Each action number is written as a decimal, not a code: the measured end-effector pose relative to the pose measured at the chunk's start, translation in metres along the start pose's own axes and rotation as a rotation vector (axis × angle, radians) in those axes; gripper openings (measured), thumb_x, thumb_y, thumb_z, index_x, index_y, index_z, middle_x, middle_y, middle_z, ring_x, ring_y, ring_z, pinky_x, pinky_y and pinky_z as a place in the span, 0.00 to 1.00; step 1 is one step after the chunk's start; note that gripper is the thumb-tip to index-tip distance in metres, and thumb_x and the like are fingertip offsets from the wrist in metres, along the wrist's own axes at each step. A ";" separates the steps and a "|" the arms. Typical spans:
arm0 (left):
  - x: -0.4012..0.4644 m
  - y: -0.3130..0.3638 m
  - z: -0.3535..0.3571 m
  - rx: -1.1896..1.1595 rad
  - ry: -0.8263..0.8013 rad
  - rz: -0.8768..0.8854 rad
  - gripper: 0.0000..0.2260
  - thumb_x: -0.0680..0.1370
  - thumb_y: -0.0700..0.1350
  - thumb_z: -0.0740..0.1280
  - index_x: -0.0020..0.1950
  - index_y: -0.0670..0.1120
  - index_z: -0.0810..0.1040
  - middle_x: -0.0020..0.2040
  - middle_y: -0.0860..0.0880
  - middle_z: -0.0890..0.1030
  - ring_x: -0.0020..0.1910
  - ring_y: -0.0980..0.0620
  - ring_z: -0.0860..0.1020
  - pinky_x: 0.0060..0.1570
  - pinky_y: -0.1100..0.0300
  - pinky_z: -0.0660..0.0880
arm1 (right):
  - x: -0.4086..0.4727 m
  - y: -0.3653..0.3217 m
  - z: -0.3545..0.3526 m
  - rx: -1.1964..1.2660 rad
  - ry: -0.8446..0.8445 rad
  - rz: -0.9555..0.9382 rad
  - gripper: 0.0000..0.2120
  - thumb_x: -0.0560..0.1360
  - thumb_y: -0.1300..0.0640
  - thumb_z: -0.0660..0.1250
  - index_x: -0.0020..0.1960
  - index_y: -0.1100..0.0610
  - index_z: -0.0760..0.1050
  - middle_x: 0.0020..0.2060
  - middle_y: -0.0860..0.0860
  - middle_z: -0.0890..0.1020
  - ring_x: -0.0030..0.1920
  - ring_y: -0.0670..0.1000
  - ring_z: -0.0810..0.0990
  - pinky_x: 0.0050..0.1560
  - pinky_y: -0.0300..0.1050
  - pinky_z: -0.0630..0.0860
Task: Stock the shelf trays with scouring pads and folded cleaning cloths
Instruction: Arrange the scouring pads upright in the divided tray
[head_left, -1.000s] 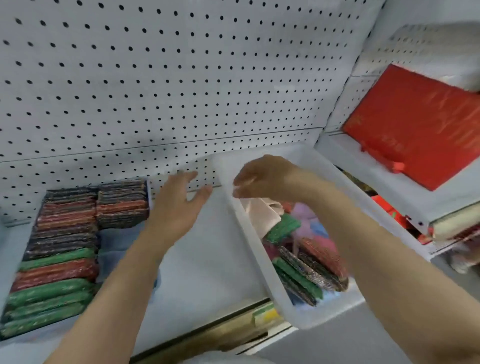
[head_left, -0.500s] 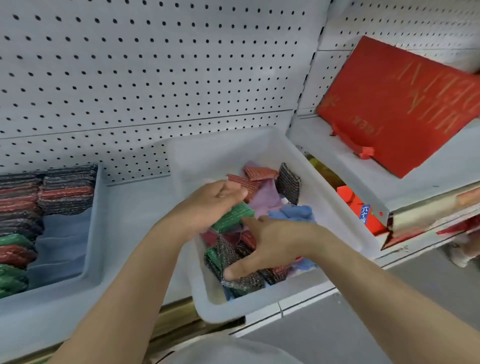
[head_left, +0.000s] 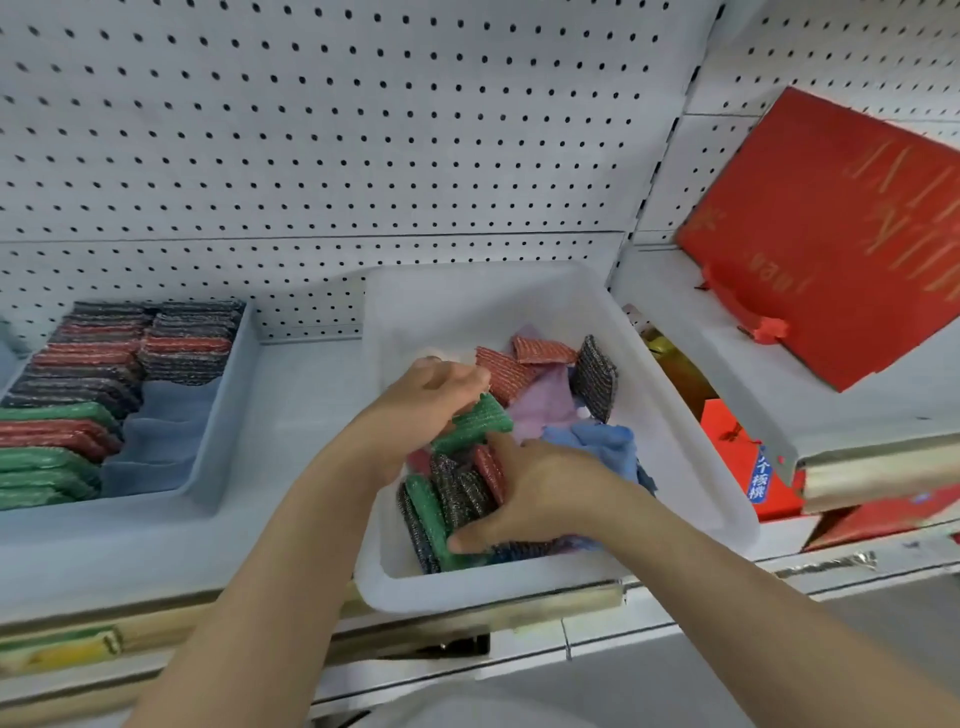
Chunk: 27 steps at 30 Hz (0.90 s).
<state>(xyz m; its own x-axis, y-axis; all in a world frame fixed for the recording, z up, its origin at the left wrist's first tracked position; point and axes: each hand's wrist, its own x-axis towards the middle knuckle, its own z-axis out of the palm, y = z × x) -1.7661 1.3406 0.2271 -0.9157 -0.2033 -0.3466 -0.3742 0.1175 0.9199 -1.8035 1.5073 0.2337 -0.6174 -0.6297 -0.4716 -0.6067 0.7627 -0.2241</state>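
Note:
A white bin (head_left: 691, 441) on the shelf holds a loose heap of scouring pads and cloths. My left hand (head_left: 426, 400) grips a green scouring pad (head_left: 475, 423) near the bin's middle. My right hand (head_left: 535, 499) reaches into the near part of the bin, its fingers curled round a bunch of upright dark and green pads (head_left: 441, 512). Red pads (head_left: 506, 371), a dark pad (head_left: 595, 376), a lilac cloth (head_left: 543, 402) and a blue cloth (head_left: 602, 441) lie further back. At the left, a shelf tray (head_left: 228, 415) holds neat rows of green, red and dark pads and folded blue cloths (head_left: 161, 441).
White pegboard (head_left: 363, 130) backs the shelf. A bare strip of shelf (head_left: 306, 405) lies between tray and bin. A red gift box (head_left: 831, 234) leans on the upper right shelf, with red boxes (head_left: 743, 462) stacked below it. The shelf's front edge (head_left: 519, 608) runs under the bin.
Both hands went down into the white bin. The left took hold of the green pad and the right closed on the upright pads. The view shifted slightly.

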 end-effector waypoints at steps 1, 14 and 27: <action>-0.001 -0.001 0.002 0.007 -0.003 0.003 0.20 0.75 0.66 0.66 0.61 0.57 0.78 0.62 0.53 0.78 0.60 0.50 0.79 0.61 0.45 0.77 | 0.002 -0.001 0.007 -0.044 0.025 -0.001 0.49 0.61 0.26 0.70 0.72 0.51 0.60 0.63 0.52 0.75 0.63 0.56 0.74 0.50 0.47 0.70; 0.002 -0.004 0.007 -0.103 0.001 -0.029 0.26 0.70 0.67 0.71 0.64 0.56 0.75 0.65 0.50 0.78 0.61 0.47 0.79 0.57 0.47 0.80 | 0.018 0.035 -0.011 0.277 0.341 0.029 0.28 0.67 0.42 0.75 0.61 0.50 0.69 0.47 0.48 0.79 0.50 0.53 0.80 0.48 0.48 0.76; -0.006 0.015 -0.017 -0.444 0.166 0.188 0.15 0.78 0.49 0.70 0.63 0.49 0.76 0.54 0.49 0.85 0.53 0.50 0.84 0.48 0.55 0.81 | 0.035 -0.022 -0.046 1.337 0.551 -0.049 0.21 0.73 0.53 0.76 0.63 0.53 0.75 0.49 0.52 0.83 0.47 0.52 0.85 0.44 0.44 0.83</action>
<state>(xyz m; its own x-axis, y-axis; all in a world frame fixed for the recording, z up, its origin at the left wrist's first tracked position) -1.7639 1.3275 0.2465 -0.9121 -0.3743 -0.1671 -0.0742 -0.2501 0.9654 -1.8348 1.4620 0.2609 -0.9081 -0.3990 -0.1273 0.0906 0.1096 -0.9898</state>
